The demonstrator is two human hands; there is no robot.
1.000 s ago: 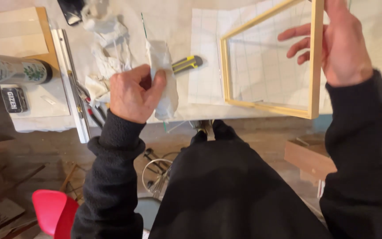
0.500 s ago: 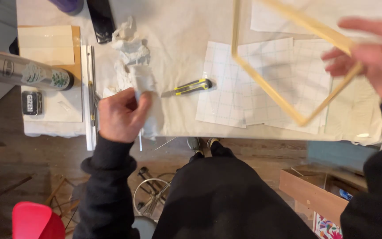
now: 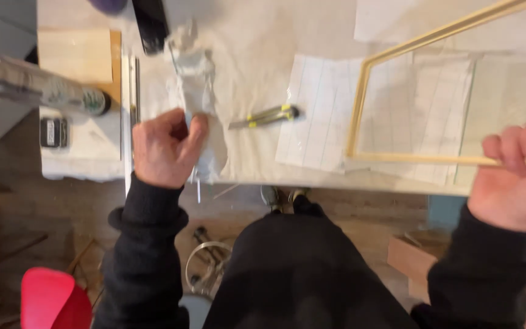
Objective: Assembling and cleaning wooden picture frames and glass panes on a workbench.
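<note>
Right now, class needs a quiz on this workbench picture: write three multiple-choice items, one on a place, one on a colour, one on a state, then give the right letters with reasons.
1. Where does the utility knife lie?
A. between the two hands
B. on the floor
C. inside the frame

2. What colour is the chair seat at bottom left?
A. blue
B. red
C. white

3. What is the right hand doing?
A. lying flat
B. pointing
C. closed on the wooden frame

Answers: A, it lies on the table between the left hand and the frame; B, plainly red; C, fingers curl round the lower rail.
</note>
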